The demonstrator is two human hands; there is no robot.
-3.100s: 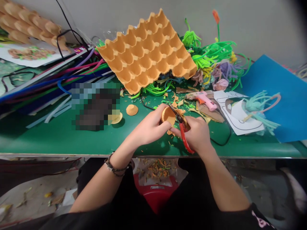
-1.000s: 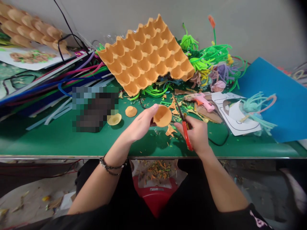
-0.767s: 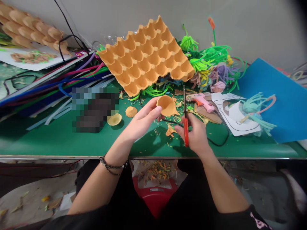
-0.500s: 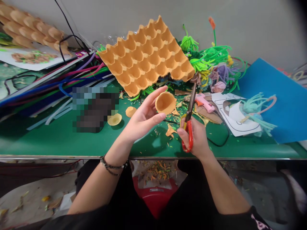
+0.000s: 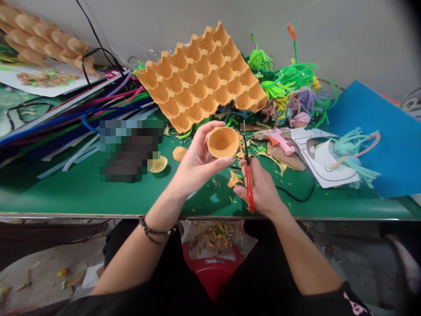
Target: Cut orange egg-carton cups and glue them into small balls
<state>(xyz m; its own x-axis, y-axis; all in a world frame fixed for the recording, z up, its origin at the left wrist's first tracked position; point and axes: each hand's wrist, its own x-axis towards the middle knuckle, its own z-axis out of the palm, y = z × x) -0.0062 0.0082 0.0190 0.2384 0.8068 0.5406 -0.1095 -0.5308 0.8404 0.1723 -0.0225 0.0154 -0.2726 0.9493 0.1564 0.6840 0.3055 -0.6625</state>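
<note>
A smooth green worktop (image 5: 82,188) is littered with orange scraps. At its 12 o'clock a moulded orange pulp egg tray (image 5: 200,77) is propped. Red-handled steel scissors (image 5: 248,175), blades closed, are clenched in the right hand (image 5: 259,191). At 9 o'clock of them, a small round orange pulp cup (image 5: 222,141) is held in the left hand (image 5: 197,160) grip.

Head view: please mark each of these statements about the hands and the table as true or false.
1. The left hand holds an orange egg-carton cup with its opening toward the camera. True.
2. The right hand holds a pink glue gun. False: it holds red-handled scissors; the glue gun lies on the green table.
3. The scissors are cutting into the cup. False: the blades stand beside it, apart.
4. The orange egg tray leans tilted behind the hands. True.
5. The left wrist is bare. False: it wears a bracelet.
</note>
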